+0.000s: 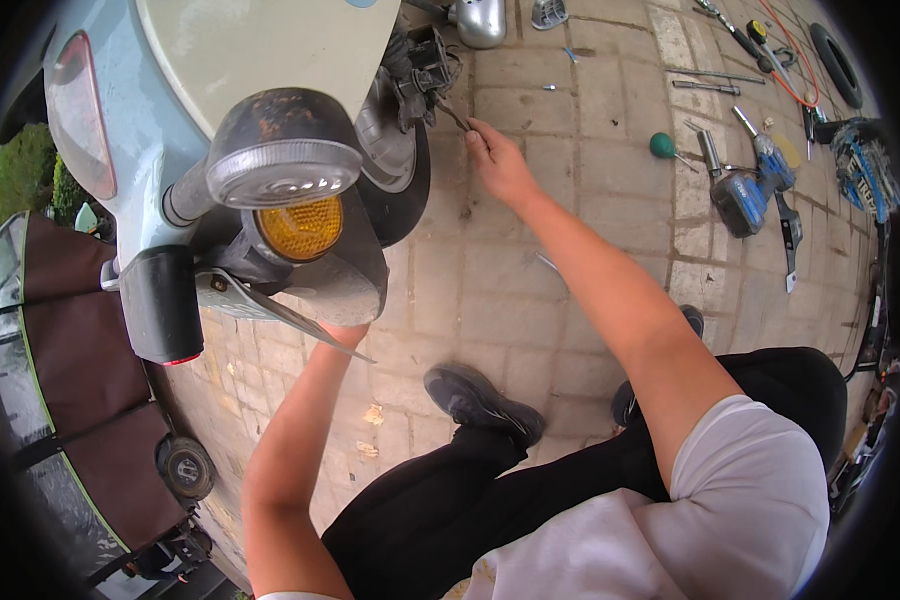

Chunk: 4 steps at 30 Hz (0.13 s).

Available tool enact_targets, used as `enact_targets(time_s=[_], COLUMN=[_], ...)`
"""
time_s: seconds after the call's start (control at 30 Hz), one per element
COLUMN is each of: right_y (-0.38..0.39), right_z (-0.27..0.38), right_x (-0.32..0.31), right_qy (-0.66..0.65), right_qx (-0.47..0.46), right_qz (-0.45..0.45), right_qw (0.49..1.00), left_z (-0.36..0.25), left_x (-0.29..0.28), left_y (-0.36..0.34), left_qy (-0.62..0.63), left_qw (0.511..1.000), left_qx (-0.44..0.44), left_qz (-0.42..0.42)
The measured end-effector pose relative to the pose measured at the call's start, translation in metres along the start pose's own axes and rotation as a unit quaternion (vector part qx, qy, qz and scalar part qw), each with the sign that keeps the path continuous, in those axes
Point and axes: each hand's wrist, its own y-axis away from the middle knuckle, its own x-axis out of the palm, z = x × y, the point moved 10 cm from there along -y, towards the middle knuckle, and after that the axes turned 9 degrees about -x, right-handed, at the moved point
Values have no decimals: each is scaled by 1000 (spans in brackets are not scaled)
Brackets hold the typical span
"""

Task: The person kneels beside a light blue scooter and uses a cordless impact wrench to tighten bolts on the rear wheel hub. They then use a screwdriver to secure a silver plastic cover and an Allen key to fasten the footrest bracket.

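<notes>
- Right hand (498,160) was stretched fwd to the scooter's (260,50) rear wheel area, fingers pinched together on a thin metal tool (453,115); tool tip sat at the dark, greasy hub/axle assembly (425,70) beside the rear tyre (410,190).
- Left hand (345,333) was reaching up under the tail, mostly hidden behind the mudguard (340,290); cannot tell if open or closed, or what it touched. Seemed to be steadying the bodywork — a guess.
- Progress, judged: work at the hub looked mid-way. Hub parts looked exposed and the tool was engaged there, so access seemed done; nothing looked refitted yet.
- A silver part (482,20) lay on the paving (570,250) just beyond the wheel, poss. the exhaust, already off — not sure.
- Tools were spread on the ground well apart from the hand: blue cordless drill (742,195), green-handled screwdriver (665,147), wrenches, a spare tyre (836,62) far right. Suggests more steps left, with reassembly still to come.
- Tail lamp (82,120), round indicator (282,160) and amber reflector (300,228) were all mounted, untouched.
- Person was crouched, dark shoe (480,400) planted on the bricks near the wheel.
</notes>
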Motion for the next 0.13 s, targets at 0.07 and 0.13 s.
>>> enact_targets(time_s=[0.07, 0.13], right_y=[6, 21], right_z=[-1, -2], right_x=[5, 4], right_qy=[9, 47], right_qx=[34, 77], right_qz=[-5, 15], right_qw=[999, 996], left_z=[31, 60], left_x=[16, 34], left_y=[11, 14], left_qy=[-34, 78], left_qw=[992, 969], left_qx=[-1, -88], left_qz=[121, 218])
